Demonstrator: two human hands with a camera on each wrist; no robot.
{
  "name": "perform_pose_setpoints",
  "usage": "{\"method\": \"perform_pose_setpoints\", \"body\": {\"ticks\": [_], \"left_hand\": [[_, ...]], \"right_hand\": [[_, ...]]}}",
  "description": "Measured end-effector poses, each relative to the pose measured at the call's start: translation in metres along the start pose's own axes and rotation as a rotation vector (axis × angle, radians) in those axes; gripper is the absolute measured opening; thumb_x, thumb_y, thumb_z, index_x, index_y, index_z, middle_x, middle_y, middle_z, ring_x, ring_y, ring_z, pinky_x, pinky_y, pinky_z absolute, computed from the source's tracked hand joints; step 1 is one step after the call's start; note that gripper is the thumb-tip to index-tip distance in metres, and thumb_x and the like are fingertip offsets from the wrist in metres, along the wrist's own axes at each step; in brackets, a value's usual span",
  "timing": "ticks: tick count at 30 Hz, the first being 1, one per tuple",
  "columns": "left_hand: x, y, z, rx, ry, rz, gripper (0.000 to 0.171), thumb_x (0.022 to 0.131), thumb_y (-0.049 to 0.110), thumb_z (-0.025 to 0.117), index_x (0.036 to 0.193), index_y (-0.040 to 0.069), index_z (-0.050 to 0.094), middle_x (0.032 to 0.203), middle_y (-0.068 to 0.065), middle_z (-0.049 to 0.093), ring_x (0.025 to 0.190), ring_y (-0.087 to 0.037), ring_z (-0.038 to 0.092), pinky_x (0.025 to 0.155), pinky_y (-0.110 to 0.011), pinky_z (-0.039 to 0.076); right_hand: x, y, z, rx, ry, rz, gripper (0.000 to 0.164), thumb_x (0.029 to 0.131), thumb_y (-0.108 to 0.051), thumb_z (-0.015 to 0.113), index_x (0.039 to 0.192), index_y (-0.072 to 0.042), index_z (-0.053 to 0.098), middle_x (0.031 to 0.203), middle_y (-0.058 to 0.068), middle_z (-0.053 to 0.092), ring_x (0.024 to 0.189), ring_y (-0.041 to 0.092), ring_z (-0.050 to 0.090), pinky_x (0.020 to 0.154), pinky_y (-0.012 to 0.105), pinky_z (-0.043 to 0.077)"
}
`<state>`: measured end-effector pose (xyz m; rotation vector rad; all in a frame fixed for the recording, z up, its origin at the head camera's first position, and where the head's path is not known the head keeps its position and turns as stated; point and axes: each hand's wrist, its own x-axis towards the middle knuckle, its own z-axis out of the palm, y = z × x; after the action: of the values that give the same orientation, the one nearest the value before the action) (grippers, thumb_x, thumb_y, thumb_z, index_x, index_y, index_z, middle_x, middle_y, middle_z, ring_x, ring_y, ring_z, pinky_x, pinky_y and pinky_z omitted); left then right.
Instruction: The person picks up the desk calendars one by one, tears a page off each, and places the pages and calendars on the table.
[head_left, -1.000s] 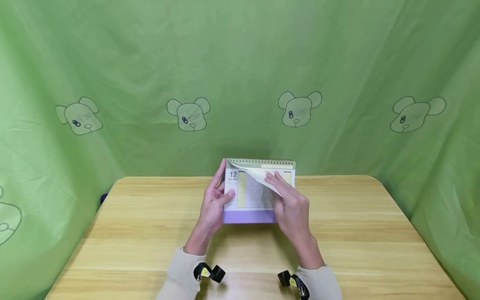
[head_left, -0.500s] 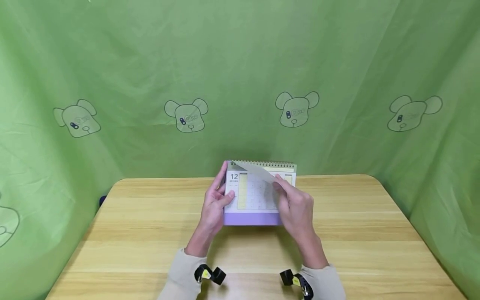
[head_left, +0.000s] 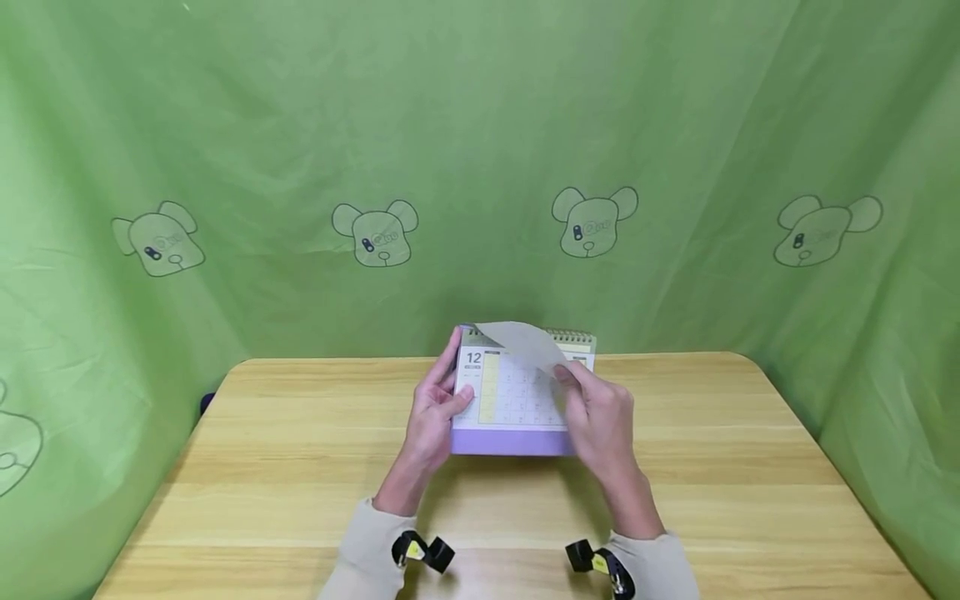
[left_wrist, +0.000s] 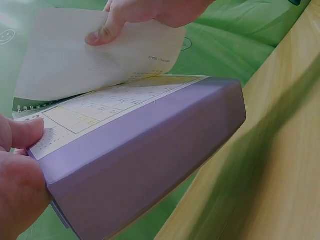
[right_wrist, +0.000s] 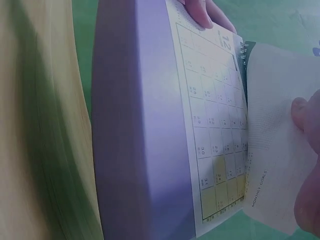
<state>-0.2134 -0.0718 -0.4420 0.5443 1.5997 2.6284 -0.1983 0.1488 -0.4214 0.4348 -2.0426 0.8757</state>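
From where I stand, this looks like a page turn about midway: the right hand (head_left: 603,421) has its grip pinching one sheet (head_left: 527,343), which bows up off the page headed 12. The left hand (head_left: 432,418) clasps the left edge of the desk calendar (head_left: 517,400), thumb on the front and fingers round behind. The calendar is held up over the far part of the table (head_left: 300,467), purple base (head_left: 512,442) toward the person. I'd say the next move calls for easing that sheet over the wire rings (head_left: 573,337) without creasing it, the left grip staying firm. I see no container here; only the rings hold anything, namely the pages
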Motion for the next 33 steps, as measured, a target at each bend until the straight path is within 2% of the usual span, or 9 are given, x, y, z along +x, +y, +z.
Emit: {"method": "perform_pose_setpoints", "body": {"ticks": [5, 10, 14, 16, 17, 21, 24, 28, 33], "left_hand": [[0.0000, -0.0004, 0.0011, -0.005, 0.000, -0.006, 0.078, 0.099, -0.016, 0.042, 0.162, 0.029, 0.030, 0.159, -0.018, 0.041, 0.127, -0.036, 0.060, 0.092, -0.037, 0.061], [0.0006, -0.0012, 0.0014, -0.001, 0.013, -0.020, 0.078, 0.098, -0.016, 0.043, 0.162, 0.028, 0.031, 0.160, -0.017, 0.040, 0.130, -0.036, 0.057, 0.092, -0.034, 0.061], [0.0010, -0.0023, 0.0011, 0.001, 0.011, -0.019, 0.078, 0.098, -0.017, 0.044, 0.161, 0.026, 0.032, 0.160, -0.017, 0.040, 0.132, -0.035, 0.056, 0.092, -0.033, 0.060], [0.0011, -0.0027, 0.0010, 0.001, 0.007, -0.015, 0.078, 0.098, -0.017, 0.044, 0.161, 0.026, 0.032, 0.160, -0.016, 0.039, 0.132, -0.035, 0.056, 0.093, -0.033, 0.060], [0.0012, -0.0029, 0.0009, 0.002, 0.006, -0.012, 0.077, 0.098, -0.017, 0.044, 0.161, 0.026, 0.032, 0.160, -0.016, 0.039, 0.132, -0.035, 0.056, 0.093, -0.034, 0.060], [0.0013, -0.0039, 0.0003, 0.007, 0.001, -0.004, 0.077, 0.097, -0.017, 0.044, 0.161, 0.025, 0.033, 0.160, -0.016, 0.040, 0.131, -0.034, 0.057, 0.093, -0.034, 0.060], [0.0011, -0.0046, -0.0001, 0.012, -0.004, -0.004, 0.077, 0.097, -0.017, 0.045, 0.161, 0.024, 0.033, 0.160, -0.017, 0.040, 0.131, -0.034, 0.057, 0.093, -0.035, 0.060], [0.0010, -0.0052, -0.0003, 0.017, -0.007, -0.006, 0.077, 0.097, -0.017, 0.046, 0.160, 0.024, 0.034, 0.161, -0.016, 0.039, 0.132, -0.035, 0.056, 0.093, -0.035, 0.060], [0.0008, -0.0055, -0.0005, 0.020, -0.005, -0.001, 0.077, 0.096, -0.018, 0.046, 0.160, 0.024, 0.034, 0.160, -0.017, 0.039, 0.133, -0.037, 0.055, 0.093, -0.035, 0.060]], "right_hand": [[0.0002, 0.0017, -0.0018, -0.003, -0.017, 0.018, 0.020, 0.089, 0.009, 0.061, 0.096, 0.000, 0.077, 0.087, 0.019, 0.077, 0.043, 0.002, 0.031, 0.036, 0.022, 0.027], [0.0005, -0.0014, -0.0018, 0.016, -0.024, 0.079, 0.016, 0.097, -0.001, 0.063, 0.104, 0.002, 0.077, 0.094, 0.022, 0.076, 0.040, 0.005, 0.035, 0.036, 0.024, 0.031], [0.0005, -0.0026, -0.0016, 0.030, -0.029, 0.118, 0.018, 0.100, -0.007, 0.065, 0.109, 0.003, 0.076, 0.101, 0.024, 0.074, 0.054, 0.027, 0.068, 0.047, 0.039, 0.054], [0.0004, -0.0026, -0.0019, 0.039, -0.032, 0.135, 0.019, 0.100, -0.008, 0.065, 0.110, 0.004, 0.076, 0.102, 0.025, 0.074, 0.068, 0.037, 0.074, 0.055, 0.048, 0.061], [0.0003, -0.0028, -0.0020, 0.043, -0.032, 0.142, 0.019, 0.100, -0.008, 0.065, 0.110, 0.004, 0.076, 0.102, 0.026, 0.074, 0.075, 0.040, 0.075, 0.060, 0.051, 0.062], [-0.0002, -0.0044, -0.0033, 0.057, -0.047, 0.183, 0.022, 0.101, -0.010, 0.064, 0.114, 0.004, 0.075, 0.103, 0.026, 0.073, 0.055, 0.032, 0.067, 0.046, 0.039, 0.055], [-0.0011, -0.0044, -0.0041, 0.052, -0.049, 0.212, 0.022, 0.101, -0.011, 0.065, 0.115, 0.003, 0.075, 0.101, 0.025, 0.074, 0.053, 0.029, 0.065, 0.044, 0.031, 0.047], [-0.0016, -0.0033, -0.0049, 0.058, -0.059, 0.258, 0.024, 0.101, -0.013, 0.065, 0.115, 0.004, 0.074, 0.101, 0.027, 0.074, 0.072, 0.039, 0.074, 0.056, 0.039, 0.057], [-0.0005, -0.0044, -0.0072, 0.074, -0.083, 0.314, 0.028, 0.103, -0.017, 0.063, 0.117, 0.005, 0.073, 0.104, 0.028, 0.072, 0.084, 0.045, 0.074, 0.066, 0.055, 0.061]]}}
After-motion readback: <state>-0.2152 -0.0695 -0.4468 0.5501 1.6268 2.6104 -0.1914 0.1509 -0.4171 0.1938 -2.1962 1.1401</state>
